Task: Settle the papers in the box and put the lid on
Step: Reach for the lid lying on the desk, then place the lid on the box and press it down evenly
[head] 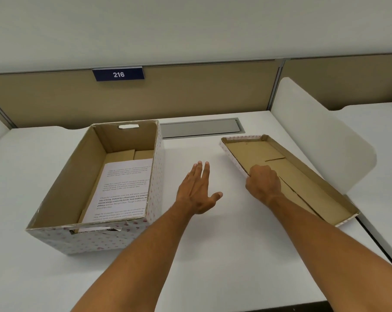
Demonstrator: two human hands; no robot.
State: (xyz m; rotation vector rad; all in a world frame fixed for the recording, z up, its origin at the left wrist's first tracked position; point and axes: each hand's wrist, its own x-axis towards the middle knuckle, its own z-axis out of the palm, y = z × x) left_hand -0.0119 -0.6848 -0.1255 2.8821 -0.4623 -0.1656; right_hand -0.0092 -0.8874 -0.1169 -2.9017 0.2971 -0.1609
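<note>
A cardboard box point(55, 190) with a pale heart-patterned outside stands open on the left of the white desk. Printed papers point(123, 188) lie flat on its bottom, against the right wall. The matching lid point(303, 176) lies upside down to the right, its brown inside facing up. My right hand point(263, 183) grips the lid's near left rim, fingers curled over the edge. My left hand point(197, 190) hovers flat over the desk between box and lid, fingers spread, holding nothing.
A grey cable-tray cover point(201, 128) is set into the desk point(213, 255) behind the box and lid. A white curved divider point(321, 131) rises on the right, close behind the lid. Tan partition panels with a "216" sign point(118, 74) close off the back.
</note>
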